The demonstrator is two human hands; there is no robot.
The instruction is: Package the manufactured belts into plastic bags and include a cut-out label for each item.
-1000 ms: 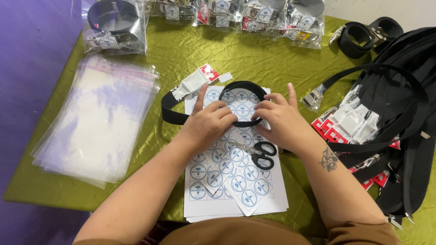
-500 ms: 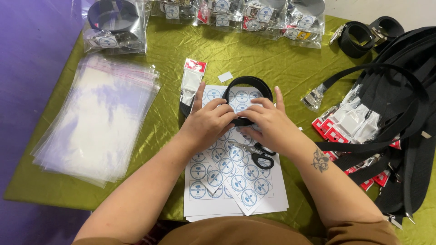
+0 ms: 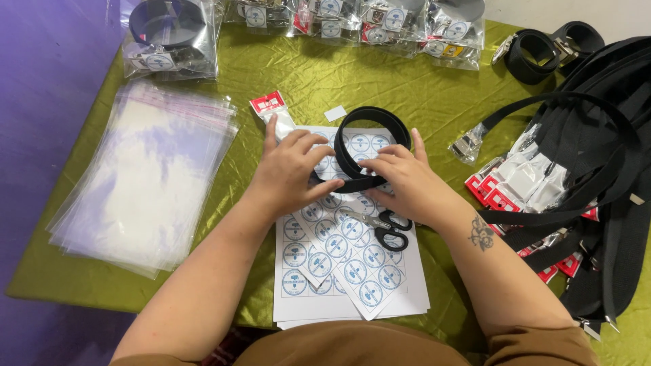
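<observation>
Head view: my left hand [image 3: 293,169] and right hand [image 3: 400,181] both pinch the coiled black belt [image 3: 371,146], fingers seemingly closed, above sticker sheets [image 3: 346,261].

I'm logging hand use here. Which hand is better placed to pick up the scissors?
Probably the right hand: the scissors lie just below its wrist, while the left hand sits farther across the rolled belt.

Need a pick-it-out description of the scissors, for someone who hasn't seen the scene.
Start at the green tablecloth and find the white sticker sheets in front of the person. The scissors lie on those sheets, just below the right hand, blades closed and pointing left. Their black loop handles and small metal blades set them apart from the flat round stickers around them and the coiled black belt above.
</observation>
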